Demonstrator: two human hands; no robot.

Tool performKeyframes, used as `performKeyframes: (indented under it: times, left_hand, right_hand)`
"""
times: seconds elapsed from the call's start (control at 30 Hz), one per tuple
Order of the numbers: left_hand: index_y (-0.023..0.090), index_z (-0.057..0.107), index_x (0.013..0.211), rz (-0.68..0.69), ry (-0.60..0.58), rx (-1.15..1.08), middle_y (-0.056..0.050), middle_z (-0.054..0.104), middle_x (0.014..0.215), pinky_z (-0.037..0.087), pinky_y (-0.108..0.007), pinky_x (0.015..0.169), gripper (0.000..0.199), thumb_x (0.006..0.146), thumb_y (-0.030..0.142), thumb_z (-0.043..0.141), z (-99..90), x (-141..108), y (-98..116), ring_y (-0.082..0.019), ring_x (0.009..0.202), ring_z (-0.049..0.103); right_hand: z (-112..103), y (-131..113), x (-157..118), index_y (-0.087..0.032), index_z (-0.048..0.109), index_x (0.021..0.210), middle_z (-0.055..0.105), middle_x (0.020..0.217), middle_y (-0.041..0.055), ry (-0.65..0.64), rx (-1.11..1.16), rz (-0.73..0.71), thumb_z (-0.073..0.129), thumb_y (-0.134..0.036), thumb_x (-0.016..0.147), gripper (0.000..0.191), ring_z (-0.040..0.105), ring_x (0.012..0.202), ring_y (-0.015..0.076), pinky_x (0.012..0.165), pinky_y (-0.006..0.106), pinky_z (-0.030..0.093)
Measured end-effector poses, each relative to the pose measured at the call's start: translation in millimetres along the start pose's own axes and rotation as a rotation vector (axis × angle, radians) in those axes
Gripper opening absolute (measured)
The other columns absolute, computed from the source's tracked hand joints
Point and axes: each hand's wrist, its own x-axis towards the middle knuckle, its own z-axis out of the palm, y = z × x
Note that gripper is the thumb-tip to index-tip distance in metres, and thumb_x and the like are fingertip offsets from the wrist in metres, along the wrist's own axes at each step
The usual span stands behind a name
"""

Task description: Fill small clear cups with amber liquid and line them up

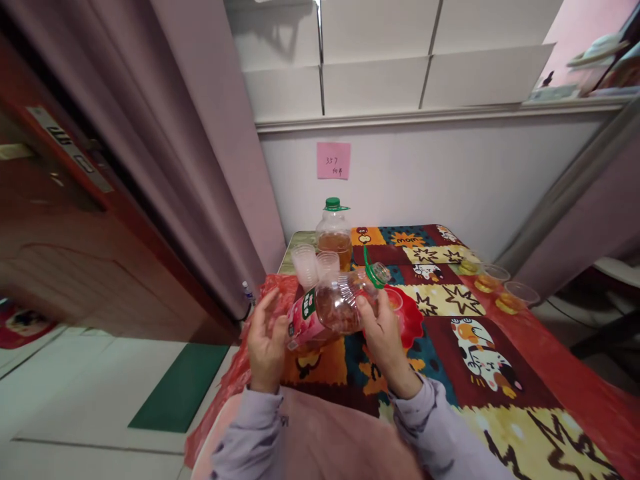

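Note:
A clear plastic juice bottle (340,303) with a pink label and some amber liquid lies tilted between my hands. Its uncapped mouth points right and up, with a green ring and strap round the neck. My left hand (267,340) holds the labelled base end, thumb against the label. Below the neck, my right hand (385,333) grips the bottle's shoulder. Behind the bottle sits a red scalloped dish (414,317) with a clear plastic cup (395,300) in it, partly hidden. Stacks of clear plastic cups (304,263) stand just beyond the bottle.
Another large juice bottle (334,233) with a green cap stands at the table's back. Several cups of yellow liquid (513,300) line the right edge. A patterned cloth (445,293) covers the table; red plastic (233,377) hangs at its left. A wooden door (100,253) stands left.

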Motion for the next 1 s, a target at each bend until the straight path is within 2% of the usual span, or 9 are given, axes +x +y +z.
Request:
performKeyframes:
  times: [0.07, 0.13, 0.27, 0.4, 0.53, 0.7, 0.77, 0.83, 1.0]
  left_hand:
    - [0.019, 0.084, 0.134, 0.067, -0.2, 0.042, -0.019, 0.071, 0.158, 0.027, -0.054, 0.143, 0.089, 0.055, 0.045, 0.115, 17.4, 5, 28, -0.048, 0.167, 0.046]
    - [0.018, 0.085, 0.13, 0.006, -0.261, -0.043, -0.023, 0.069, 0.158, 0.023, -0.058, 0.144, 0.102, 0.036, 0.031, 0.12, 37.7, 9, 48, -0.053, 0.172, 0.037]
    - [0.017, 0.085, 0.126, -0.12, -0.321, -0.095, -0.025, 0.07, 0.157, 0.024, -0.06, 0.143, 0.093, 0.039, 0.018, 0.117, 63.3, 16, 55, -0.053, 0.173, 0.035]
    - [0.02, 0.083, 0.133, -0.073, -0.361, 0.12, -0.02, 0.075, 0.149, 0.027, -0.065, 0.141, 0.108, 0.03, 0.022, 0.118, 58.6, 23, 45, -0.054, 0.162, 0.052]
    - [0.02, 0.073, 0.147, 0.012, -0.398, 0.311, -0.019, 0.072, 0.154, 0.037, -0.066, 0.136, 0.115, 0.044, 0.048, 0.115, 41.4, 30, 39, -0.05, 0.156, 0.059]
    - [0.019, 0.057, 0.162, 0.097, -0.478, 0.487, -0.023, 0.066, 0.162, 0.045, -0.065, 0.132, 0.12, 0.063, 0.072, 0.102, 29.4, 31, 36, -0.048, 0.154, 0.062]
    - [0.018, 0.057, 0.162, 0.108, -0.476, 0.499, -0.023, 0.067, 0.161, 0.048, -0.064, 0.13, 0.12, 0.065, 0.075, 0.1, 28.7, 30, 37, -0.049, 0.153, 0.063]
    - [0.019, 0.056, 0.161, 0.111, -0.485, 0.516, -0.023, 0.066, 0.162, 0.048, -0.064, 0.129, 0.119, 0.065, 0.074, 0.1, 29.4, 29, 38, -0.048, 0.153, 0.063]
    - [0.02, 0.053, 0.161, 0.084, -0.498, 0.503, -0.023, 0.065, 0.163, 0.048, -0.064, 0.13, 0.118, 0.066, 0.072, 0.1, 32.8, 29, 42, -0.047, 0.153, 0.063]
  right_hand:
    - [2, -2, -1, -0.027, 0.067, 0.111, 0.083, 0.109, 0.0121, -0.002, -0.021, 0.001, 0.065, -0.074, 0.101, 0.047, 0.076, 0.1, 0.0348, 0.091, 0.05, 0.058]
    - [4, -5, -2, -0.027, 0.067, 0.11, 0.082, 0.108, 0.0107, -0.003, -0.029, -0.008, 0.067, -0.072, 0.101, 0.046, 0.075, 0.098, 0.0334, 0.089, 0.048, 0.058]
    - [8, -14, -7, -0.026, 0.07, 0.12, 0.083, 0.111, 0.0098, -0.036, -0.003, -0.025, 0.071, -0.066, 0.102, 0.044, 0.076, 0.099, 0.0326, 0.091, 0.048, 0.061]
    - [9, -13, -11, -0.027, 0.07, 0.146, 0.08, 0.142, 0.0139, -0.177, 0.19, -0.032, 0.071, -0.059, 0.106, 0.052, 0.077, 0.129, 0.0364, 0.104, 0.051, 0.065]
    - [-8, 10, -9, -0.028, 0.07, 0.151, 0.076, 0.153, 0.0157, -0.255, 0.284, 0.036, 0.076, -0.064, 0.103, 0.061, 0.078, 0.134, 0.0367, 0.104, 0.05, 0.069]
    - [-68, 40, 18, -0.026, 0.079, 0.134, 0.084, 0.138, 0.0155, -0.103, -0.055, -0.002, 0.08, -0.064, 0.099, 0.052, 0.082, 0.124, 0.0364, 0.108, 0.055, 0.068]
    - [-93, 47, 33, -0.026, 0.078, 0.135, 0.083, 0.139, 0.0158, -0.047, -0.284, -0.082, 0.081, -0.063, 0.097, 0.053, 0.081, 0.125, 0.0381, 0.115, 0.06, 0.063]
    - [-110, 55, 46, -0.025, 0.076, 0.139, 0.081, 0.143, 0.0164, -0.064, -0.473, -0.134, 0.084, -0.063, 0.093, 0.06, 0.077, 0.132, 0.0408, 0.119, 0.062, 0.059]
    - [-115, 83, 61, -0.024, 0.07, 0.151, 0.075, 0.152, 0.018, -0.204, -0.705, -0.133, 0.091, -0.062, 0.085, 0.078, 0.072, 0.14, 0.0426, 0.121, 0.06, 0.056]
